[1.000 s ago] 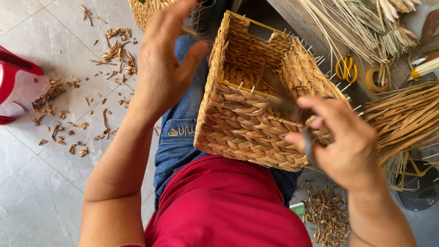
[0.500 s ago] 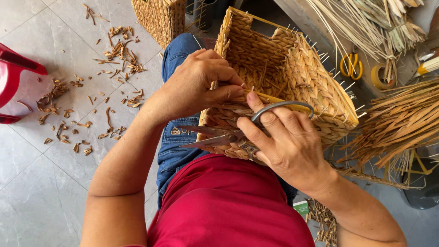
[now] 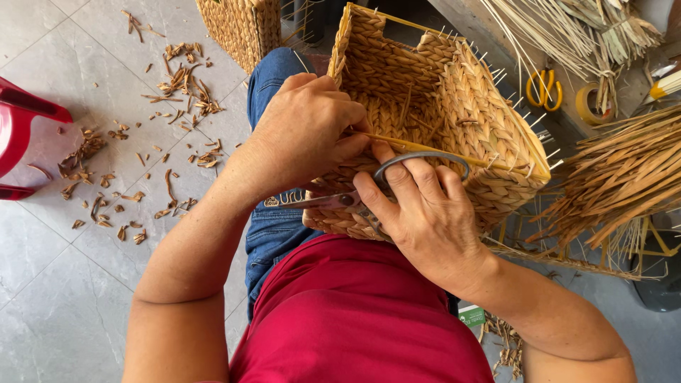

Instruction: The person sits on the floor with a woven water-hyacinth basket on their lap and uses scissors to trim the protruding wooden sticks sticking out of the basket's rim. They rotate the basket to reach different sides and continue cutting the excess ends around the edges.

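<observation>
A rectangular woven basket of pale plaited fibre is supported on the lap of a seated person, with its open mouth turned up and away from the body. Its long axis is directed away from the person and slightly to the right. The near rim is positioned directly under both hands.

The left hand is closed over the near rim at its left end. The fingers are curled down onto the weave and the thumb is pressed against the rim edge, so the basket is gripped firmly. The right hand is closed around a pair of metal scissors. The fingers are passed through the handle loop, which is seen above the knuckles. The blades are directed to the left, roughly parallel to the near rim and across the basket's long axis. Their tips are located just below the left hand. Whether the blades are parted cannot be determined.

The two hands are touching at the rim. The left hand is nearer the blade tips; the right hand is nearer the body.

Fibre trimmings are scattered over the tiled floor to the left. A second woven basket is placed beyond the knee. Bundles of dry straw are stacked to the right, with yellow-handled scissors and a roll of tape lying near them. A red plastic stool is visible at the left edge.
</observation>
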Demonstrator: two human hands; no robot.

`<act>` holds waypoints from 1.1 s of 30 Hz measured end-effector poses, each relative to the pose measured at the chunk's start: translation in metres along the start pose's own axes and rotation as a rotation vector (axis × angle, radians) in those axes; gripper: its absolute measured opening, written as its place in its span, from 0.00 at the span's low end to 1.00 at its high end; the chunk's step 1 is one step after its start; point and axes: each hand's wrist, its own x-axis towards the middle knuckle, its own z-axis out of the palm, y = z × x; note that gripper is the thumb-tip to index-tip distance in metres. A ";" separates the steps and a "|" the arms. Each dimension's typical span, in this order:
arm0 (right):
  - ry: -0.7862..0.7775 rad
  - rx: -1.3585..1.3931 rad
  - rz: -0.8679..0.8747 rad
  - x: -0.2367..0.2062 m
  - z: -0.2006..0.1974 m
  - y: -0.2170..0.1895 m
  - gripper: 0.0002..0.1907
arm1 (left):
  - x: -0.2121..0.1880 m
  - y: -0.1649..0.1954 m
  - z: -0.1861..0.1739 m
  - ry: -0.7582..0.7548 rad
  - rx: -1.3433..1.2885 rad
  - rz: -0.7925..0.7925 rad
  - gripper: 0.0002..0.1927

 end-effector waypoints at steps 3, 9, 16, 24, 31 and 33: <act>0.033 -0.027 0.017 0.002 0.005 -0.003 0.20 | -0.003 0.000 0.003 0.023 -0.036 0.012 0.08; 0.084 0.012 0.035 0.006 0.015 -0.005 0.21 | -0.006 0.006 0.007 0.025 -0.089 -0.168 0.09; 0.115 0.330 0.096 -0.011 0.001 0.001 0.34 | 0.002 -0.008 -0.006 -0.060 -0.517 -0.067 0.14; 0.244 0.675 0.301 -0.091 0.020 0.010 0.36 | 0.000 0.013 0.013 0.041 -0.635 -0.288 0.06; 0.281 0.723 0.679 -0.170 0.020 0.039 0.33 | 0.007 0.040 -0.011 0.188 -0.145 -0.066 0.15; 0.256 0.664 0.751 -0.183 0.010 0.044 0.33 | 0.012 0.052 -0.008 0.320 0.042 0.057 0.15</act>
